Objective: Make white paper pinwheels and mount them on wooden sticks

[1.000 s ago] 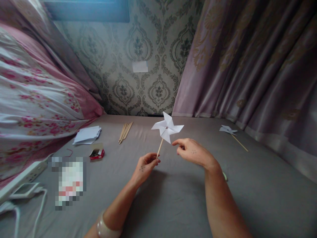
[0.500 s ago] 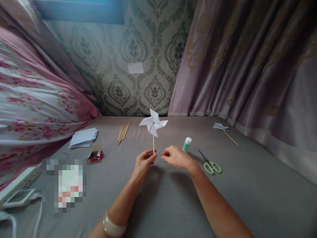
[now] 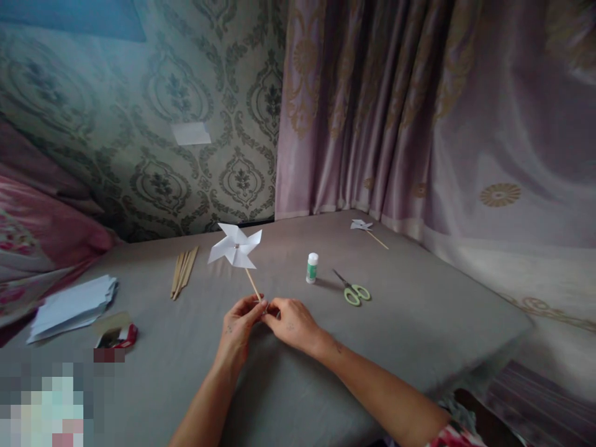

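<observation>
Currently, left hand [image 3: 238,324]: clamped on the lower part of a stick [image 3: 252,284], which is pinched between thumb and fingers.
Right hand [image 3: 294,324]: held just beside the left, fingers drawn together at the stick's lower end; whether the stick is gripped by them too cannot be told, since the contact is hidden.
Pinwheel [image 3: 238,253]: held up beyond the left hand, white blades above the fingertips, tilted to the left on its stick; a small fastener is seen at its centre.
Glue [image 3: 312,272]: stood upright beyond the right hand and slightly to its right, white cap on top.
Scissors [image 3: 351,294]: laid to the right of the right hand and farther out, near the glue, green handles turned toward the near side.
Second pinwheel [image 3: 361,225]: laid far beyond the right hand, to its right, near the curtain [image 3: 321,167].
Bundle [image 3: 184,273]: wooden pieces, laid beyond the left hand and to its left.
Paper [image 3: 74,307]: stacked well to the left of the left hand.
Box [image 3: 127,336]: red, opened, placed left of the left hand, near the paper.
Sheet [image 3: 395,335]: spread beneath both hands.
</observation>
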{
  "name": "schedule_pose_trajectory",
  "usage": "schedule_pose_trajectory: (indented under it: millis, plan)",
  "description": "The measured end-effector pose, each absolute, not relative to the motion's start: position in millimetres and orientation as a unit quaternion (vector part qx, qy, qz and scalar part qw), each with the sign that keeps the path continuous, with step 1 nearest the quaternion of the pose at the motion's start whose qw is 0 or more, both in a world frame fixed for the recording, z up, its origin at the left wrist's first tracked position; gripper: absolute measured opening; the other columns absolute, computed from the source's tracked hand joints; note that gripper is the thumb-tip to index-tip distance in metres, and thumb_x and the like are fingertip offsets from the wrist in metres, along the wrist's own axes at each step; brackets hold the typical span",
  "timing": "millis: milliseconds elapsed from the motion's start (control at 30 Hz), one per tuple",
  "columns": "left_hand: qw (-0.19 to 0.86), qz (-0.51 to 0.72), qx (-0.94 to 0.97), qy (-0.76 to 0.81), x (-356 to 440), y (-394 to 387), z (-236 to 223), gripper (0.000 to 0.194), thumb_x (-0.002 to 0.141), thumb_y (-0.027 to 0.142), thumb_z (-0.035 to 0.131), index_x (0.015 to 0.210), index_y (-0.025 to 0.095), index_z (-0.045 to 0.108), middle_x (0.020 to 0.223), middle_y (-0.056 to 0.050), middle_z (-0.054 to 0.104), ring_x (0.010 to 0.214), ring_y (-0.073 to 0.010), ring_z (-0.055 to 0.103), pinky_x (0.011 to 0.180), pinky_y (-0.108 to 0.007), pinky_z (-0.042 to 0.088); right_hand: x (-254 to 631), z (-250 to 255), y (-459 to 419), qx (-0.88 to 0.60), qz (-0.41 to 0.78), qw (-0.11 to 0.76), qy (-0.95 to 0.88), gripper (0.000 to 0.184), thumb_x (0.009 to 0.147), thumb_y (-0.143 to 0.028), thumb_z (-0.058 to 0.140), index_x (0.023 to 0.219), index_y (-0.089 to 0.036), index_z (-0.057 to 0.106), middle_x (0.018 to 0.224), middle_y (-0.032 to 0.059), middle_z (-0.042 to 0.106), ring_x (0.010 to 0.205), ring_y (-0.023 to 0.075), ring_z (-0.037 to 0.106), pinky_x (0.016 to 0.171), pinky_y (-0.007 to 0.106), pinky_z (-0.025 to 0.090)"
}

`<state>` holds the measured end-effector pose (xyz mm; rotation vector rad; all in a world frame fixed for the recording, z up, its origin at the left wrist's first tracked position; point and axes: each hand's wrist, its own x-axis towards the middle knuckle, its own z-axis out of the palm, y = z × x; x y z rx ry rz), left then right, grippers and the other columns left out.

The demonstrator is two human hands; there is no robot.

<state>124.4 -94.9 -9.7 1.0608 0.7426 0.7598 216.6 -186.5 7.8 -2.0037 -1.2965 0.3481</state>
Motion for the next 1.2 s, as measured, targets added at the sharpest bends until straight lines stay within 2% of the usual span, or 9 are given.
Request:
schedule_pose_trajectory:
  millis: [200, 333, 500, 833, 1033, 1200]
  plan:
    - [0.696, 0.351, 0.516, 0.355, 125, -91, -16, 0.045, 0.044, 0.037, 0.087, 0.079, 0.013, 0.072, 0.066, -0.001, 0.065, 0.060, -0.0098, 0.054, 0.057, -0.021, 0.040, 217, 7, -192, -0.767, 0.130, 0.395, -0.488, 0.013, 0.081, -0.025, 0.063, 0.087, -0.017, 0.073, 0.088, 0.0070, 0.075, 0.081, 0.0173, 0.068, 0.073, 0.024, 0.045]
    - [0.687, 0.352, 0.527, 0.355, 125, -90, -18, 0.045, 0.044, 0.039, 0.087, 0.078, 0.014, 0.072, 0.067, -0.001, 0.065, 0.062, -0.0115, 0.055, 0.058, -0.022, 0.040, 217, 6, -193, -0.765, 0.141, 0.410, -0.476, 0.013, 0.078, -0.024, 0.067, 0.086, -0.017, 0.073, 0.086, 0.0069, 0.075, 0.077, 0.0170, 0.068, 0.071, 0.024, 0.045]
    - [0.678, 0.351, 0.542, 0.353, 125, -93, -15, 0.044, 0.043, 0.038, 0.087, 0.076, 0.013, 0.072, 0.066, -0.001, 0.064, 0.060, -0.0101, 0.052, 0.057, -0.021, 0.039, 216, 0, -193, -0.762, 0.133, 0.413, -0.481, 0.015, 0.080, -0.016, 0.060, 0.087, -0.016, 0.073, 0.087, 0.0081, 0.075, 0.081, 0.0177, 0.068, 0.075, 0.024, 0.046]
    - [0.670, 0.344, 0.560, 0.344, 124, -95, -10, 0.044, 0.046, 0.041, 0.086, 0.077, 0.013, 0.073, 0.070, -0.003, 0.067, 0.061, -0.0116, 0.055, 0.058, -0.022, 0.042, 217, 2, -196, -0.756, 0.156, 0.440, -0.459, 0.014, 0.080, -0.019, 0.061, 0.085, -0.016, 0.073, 0.086, 0.0085, 0.076, 0.079, 0.0179, 0.069, 0.074, 0.025, 0.048]
    - [0.664, 0.323, 0.596, 0.317, 122, -94, -2, 0.057, 0.054, 0.056, 0.079, 0.091, 0.013, 0.072, 0.080, -0.010, 0.071, 0.076, -0.0189, 0.062, 0.066, -0.026, 0.048, 240, 19, -206, -0.744, 0.189, 0.497, -0.405, 0.012, 0.078, -0.022, 0.064, 0.083, -0.015, 0.073, 0.081, 0.0069, 0.075, 0.075, 0.0172, 0.069, 0.069, 0.025, 0.050]
    - [0.533, 0.317, 0.683, 0.384, 119, -79, -10, 0.054, 0.062, 0.064, 0.067, 0.087, 0.016, 0.072, 0.088, -0.011, 0.072, 0.087, -0.0256, 0.065, 0.078, -0.033, 0.049, 293, 29, -224, -0.739, 0.121, 0.542, -0.380, 0.015, 0.077, -0.028, 0.063, 0.081, -0.016, 0.072, 0.079, 0.0048, 0.074, 0.072, 0.0165, 0.068, 0.069, 0.026, 0.051]
